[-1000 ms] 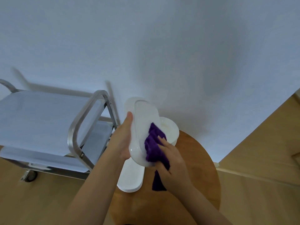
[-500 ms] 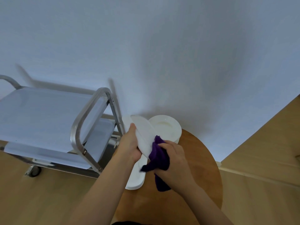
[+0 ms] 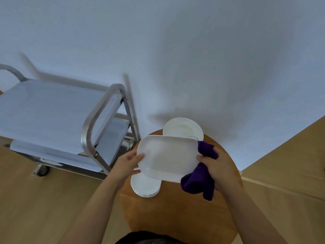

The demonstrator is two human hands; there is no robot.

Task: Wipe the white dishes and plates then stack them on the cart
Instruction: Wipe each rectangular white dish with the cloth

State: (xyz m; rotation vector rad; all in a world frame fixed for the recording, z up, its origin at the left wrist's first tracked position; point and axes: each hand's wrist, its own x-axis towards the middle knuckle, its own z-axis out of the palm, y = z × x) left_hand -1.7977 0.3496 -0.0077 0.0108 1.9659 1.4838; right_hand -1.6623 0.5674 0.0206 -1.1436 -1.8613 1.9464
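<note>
A white rectangular dish (image 3: 167,158) is held flat above the round wooden table (image 3: 175,212), its hollow facing up. My left hand (image 3: 129,164) grips its left end. My right hand (image 3: 217,166) holds its right end together with a purple cloth (image 3: 198,184) that hangs down from my fingers. Under the dish lies a stack of white oblong dishes (image 3: 145,186), partly hidden. A stack of round white plates (image 3: 182,128) stands at the table's far edge by the wall.
A metal cart (image 3: 98,120) with pale shelves stands to the left of the table, its tubular handle frame nearest me and a caster (image 3: 41,170) on the wooden floor. A white wall rises behind everything.
The dish has turned from standing on edge to lying flat, face up. My right hand with the cloth slid from its face to its right end.
</note>
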